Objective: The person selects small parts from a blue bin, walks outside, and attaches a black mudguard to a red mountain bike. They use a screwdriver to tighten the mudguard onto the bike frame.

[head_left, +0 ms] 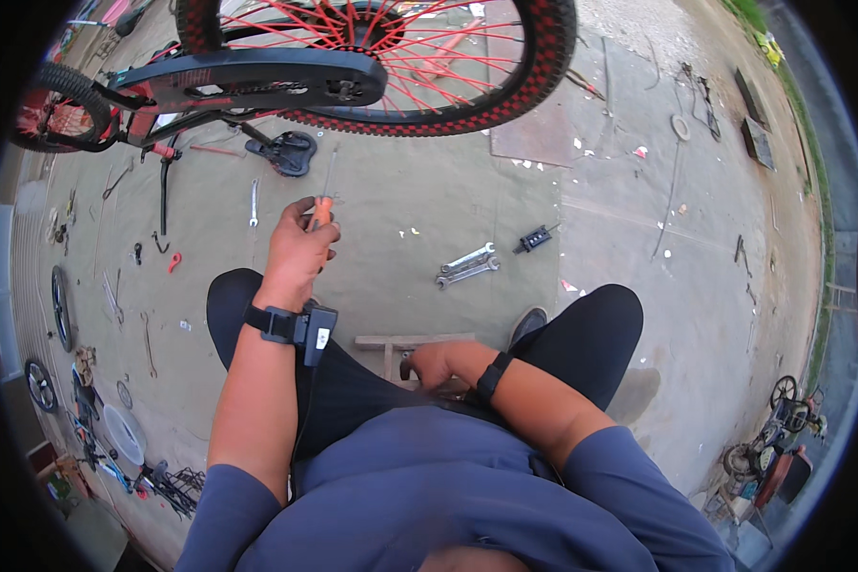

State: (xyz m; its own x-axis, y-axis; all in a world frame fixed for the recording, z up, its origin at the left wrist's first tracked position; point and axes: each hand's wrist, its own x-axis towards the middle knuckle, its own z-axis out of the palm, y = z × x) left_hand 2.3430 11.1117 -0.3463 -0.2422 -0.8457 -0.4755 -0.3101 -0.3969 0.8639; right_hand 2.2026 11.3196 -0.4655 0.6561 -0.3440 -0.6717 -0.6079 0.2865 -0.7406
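My left hand (302, 243) is closed round the orange handle of a screwdriver (323, 209), its thin shaft pointing away from me toward the bicycle. Beyond it, an upturned bicycle (257, 81) shows a black chain guard, red spokes and a black-and-red tyre (539, 86); its black saddle (291, 153) hangs low near the screwdriver tip. My right hand (432, 365) is down between my legs, its fingers curled at a low wooden stool (419, 339). Part of those fingers is hidden against the stool and my clothes.
Several wrenches (468, 266) lie on the ground ahead to the right, beside a black part (533, 239). Another wrench (254, 202) lies to the left, near a red hook-shaped piece (174, 262). Bicycle parts fill the left edge; a motorbike (767, 439) stands far right.
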